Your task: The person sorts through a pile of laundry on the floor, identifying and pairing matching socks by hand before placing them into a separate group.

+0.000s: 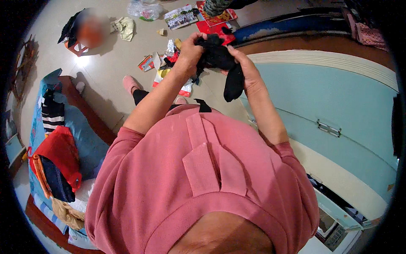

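Holding black cloth (218, 58) at the wearer's twelve o'clock

Left hand (191, 54), curled, pinches its left edge; the bunch slants from eleven o'clock toward five; right hand (249, 73), half-closed on its right side, sits nearer the drooping end (234, 85).

Two bare hands from where I stand, one left hand (192, 54) and one right hand (248, 72); one bundle of black cloth (216, 57), its pieces too tangled for me to count; two pink slippers (130, 84); one clear plastic bag (144, 9); one cream cloth (125, 28); one photo sheet (181, 17); one striped cloth (53, 113); one red cloth (60, 149); one metal handle (328, 128); the packaging scraps (162, 75) overlap too much for me to number.
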### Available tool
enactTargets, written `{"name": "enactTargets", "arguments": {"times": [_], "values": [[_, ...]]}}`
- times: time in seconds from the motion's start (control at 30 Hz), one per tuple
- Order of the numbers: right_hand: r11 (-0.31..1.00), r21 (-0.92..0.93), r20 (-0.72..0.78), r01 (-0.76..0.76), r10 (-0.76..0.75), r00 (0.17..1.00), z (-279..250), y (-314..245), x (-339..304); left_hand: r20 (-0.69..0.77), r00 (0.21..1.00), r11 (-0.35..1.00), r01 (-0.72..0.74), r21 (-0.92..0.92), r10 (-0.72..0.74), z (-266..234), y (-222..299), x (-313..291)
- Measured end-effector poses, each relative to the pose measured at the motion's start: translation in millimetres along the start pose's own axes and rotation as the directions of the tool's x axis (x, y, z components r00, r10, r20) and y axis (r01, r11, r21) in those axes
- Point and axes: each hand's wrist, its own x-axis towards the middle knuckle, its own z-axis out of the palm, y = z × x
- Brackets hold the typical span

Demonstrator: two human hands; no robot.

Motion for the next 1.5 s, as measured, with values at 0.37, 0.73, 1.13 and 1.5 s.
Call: {"name": "enactTargets", "arguments": {"times": [0.37,0.73,1.13,1.5], "values": [[0.758,-0.436,-0.081,0.485,-0.570,0.818,-27.5,7.5,48.0,0.209,0.969,0.982,0.097,0.162,-0.130,16.8,12.5,-25.3],[0.388,-0.769,0.201,0.508,-0.607,0.769,14.5,30.0,2.3,-0.106,0.797,0.694,-0.442,0.568,0.594,6.7,-3.0,-7.3],[0.317,-0.665,0.396,0.676,-0.618,0.679,50.3,32.3,-26.4,-0.163,0.728,0.724,-0.578,0.376,0.666,-2.7,1.4,2.4],[-0.132,-0.773,0.448,0.621,-0.807,0.386,36.1,-14.8,-6.2,-0.041,0.576,0.501,-0.670,0.548,0.816,26.3,19.3,-27.2]]}}
